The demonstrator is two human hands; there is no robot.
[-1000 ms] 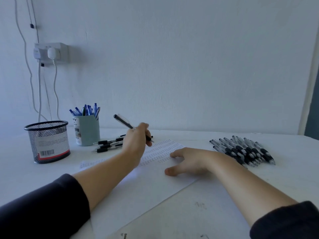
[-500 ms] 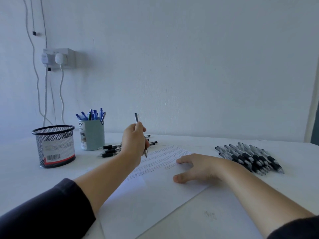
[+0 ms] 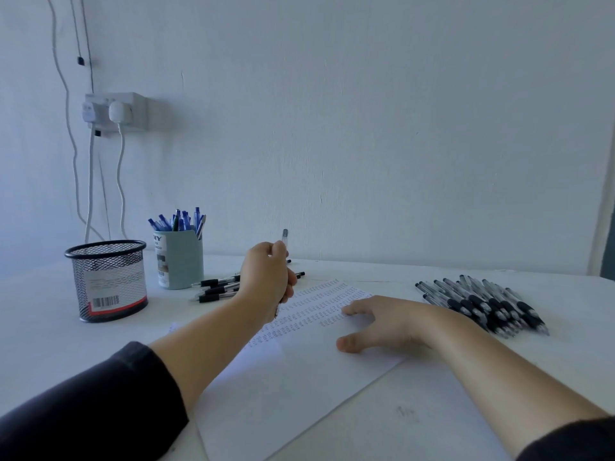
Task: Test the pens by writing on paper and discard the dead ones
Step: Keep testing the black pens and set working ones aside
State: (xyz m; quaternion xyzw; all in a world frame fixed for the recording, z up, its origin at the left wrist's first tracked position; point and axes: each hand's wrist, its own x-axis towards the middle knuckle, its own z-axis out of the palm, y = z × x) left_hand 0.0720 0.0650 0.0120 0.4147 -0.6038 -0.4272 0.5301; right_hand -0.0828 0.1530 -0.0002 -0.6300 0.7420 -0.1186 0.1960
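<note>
A plain pale wall [image 3: 366, 128] fills most of the frame, lit by cool, bluish, even light. At the upper left a white double socket [image 3: 114, 111] holds two plugs, with thin cables [image 3: 90, 181] hanging down to the white table [image 3: 499, 377] below. A darker vertical strip [image 3: 607, 234] runs down the far right edge.

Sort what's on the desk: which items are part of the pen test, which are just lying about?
Job:
pen held by left hand
paper under right hand
untested-looking pile of black pens
small group of black pens
mesh bin

Lying about:
cup of blue pens
wall socket with cables
</note>
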